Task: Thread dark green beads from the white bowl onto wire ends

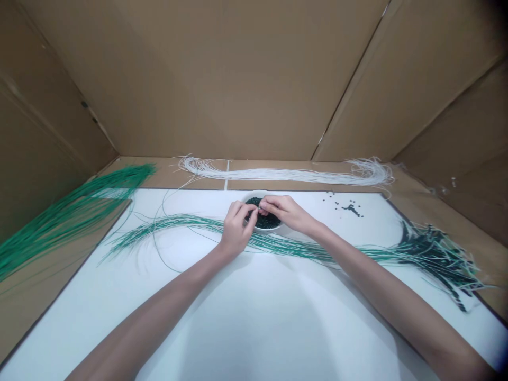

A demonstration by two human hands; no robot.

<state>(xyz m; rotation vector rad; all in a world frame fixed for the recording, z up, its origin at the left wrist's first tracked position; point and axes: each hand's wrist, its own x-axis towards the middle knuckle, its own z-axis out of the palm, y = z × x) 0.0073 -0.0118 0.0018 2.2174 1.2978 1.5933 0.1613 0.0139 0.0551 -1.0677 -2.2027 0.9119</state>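
Your white bowl (254,194) holds dark green beads (262,221). Green-and-white strings (222,228) streak across your white board (254,328), with a solid green bundle (67,211) and pure white strings (286,174) on brown cardboard (198,79).

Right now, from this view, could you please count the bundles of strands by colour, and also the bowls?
White strand bundle: 1
Green strand bundle: 1
Mixed green-and-white strand bundle: 1
White bowl: 1
Total: 4
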